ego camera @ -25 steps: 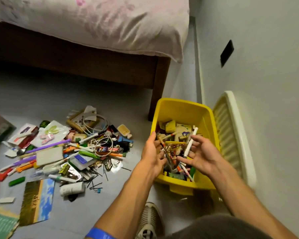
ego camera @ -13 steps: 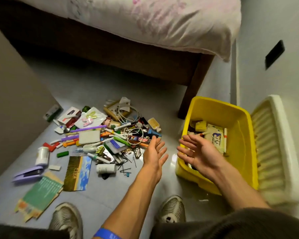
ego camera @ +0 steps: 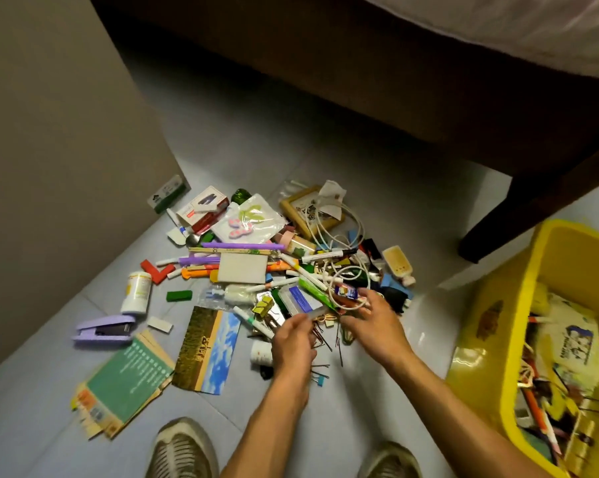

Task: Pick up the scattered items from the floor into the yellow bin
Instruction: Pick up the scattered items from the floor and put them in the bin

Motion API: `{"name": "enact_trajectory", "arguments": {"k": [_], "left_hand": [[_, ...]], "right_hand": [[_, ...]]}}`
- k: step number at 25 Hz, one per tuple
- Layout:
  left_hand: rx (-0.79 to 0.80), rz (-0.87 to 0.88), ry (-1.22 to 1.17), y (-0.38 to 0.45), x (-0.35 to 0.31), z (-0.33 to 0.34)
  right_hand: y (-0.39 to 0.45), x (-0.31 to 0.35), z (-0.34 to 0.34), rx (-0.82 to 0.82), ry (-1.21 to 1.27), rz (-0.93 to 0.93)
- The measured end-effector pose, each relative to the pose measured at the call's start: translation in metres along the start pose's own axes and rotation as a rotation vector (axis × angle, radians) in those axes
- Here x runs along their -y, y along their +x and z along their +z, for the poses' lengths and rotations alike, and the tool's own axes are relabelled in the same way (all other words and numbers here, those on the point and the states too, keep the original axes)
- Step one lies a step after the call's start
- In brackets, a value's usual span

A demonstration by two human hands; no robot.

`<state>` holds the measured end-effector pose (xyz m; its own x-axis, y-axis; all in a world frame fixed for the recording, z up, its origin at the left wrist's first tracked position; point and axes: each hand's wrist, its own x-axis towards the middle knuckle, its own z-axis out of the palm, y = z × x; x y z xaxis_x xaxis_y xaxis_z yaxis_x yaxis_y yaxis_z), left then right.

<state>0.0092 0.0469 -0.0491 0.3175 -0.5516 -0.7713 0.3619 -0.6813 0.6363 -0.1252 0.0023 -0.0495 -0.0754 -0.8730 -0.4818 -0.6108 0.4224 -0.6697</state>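
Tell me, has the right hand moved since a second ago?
Yes. The right hand has left the yellow bin and now reaches down into the floor pile beside it.

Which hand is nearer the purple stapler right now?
Left. The left hand is over the pile's near edge, right of the purple stapler; the right hand is farther right, toward the yellow bin.

Yellow bin (ego camera: 494, 339): cut off by the right and bottom edges; its far wall and most of its contents lie out of view. Left hand (ego camera: 293, 343), left of the bin: fingertips blurred, so any grasp is indeterminate; it covers part of a white tube (ego camera: 260, 353). Right hand (ego camera: 377, 326), nearer the bin: fingers merge with pile clutter; contact unclear. Shoes (ego camera: 182, 450), below the hands: cropped by the bottom edge. Bed frame (ego camera: 360, 81), beyond the bin: underside lost in shadow.
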Motion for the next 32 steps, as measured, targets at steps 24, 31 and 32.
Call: {"name": "enact_trajectory", "arguments": {"k": [24, 31, 32], "left_hand": [[0.123, 0.083, 0.019, -0.045, -0.015, -0.002], [0.250, 0.092, -0.018, -0.108, -0.023, 0.028], [0.250, 0.088, -0.052, -0.114, -0.025, 0.032]], "right_hand": [[-0.048, 0.051, -0.103, 0.297, 0.919, -0.086], [-0.145, 0.078, -0.184, 0.268, 0.832, -0.183], [-0.155, 0.083, -0.197, 0.248, 0.812, -0.195]]}}
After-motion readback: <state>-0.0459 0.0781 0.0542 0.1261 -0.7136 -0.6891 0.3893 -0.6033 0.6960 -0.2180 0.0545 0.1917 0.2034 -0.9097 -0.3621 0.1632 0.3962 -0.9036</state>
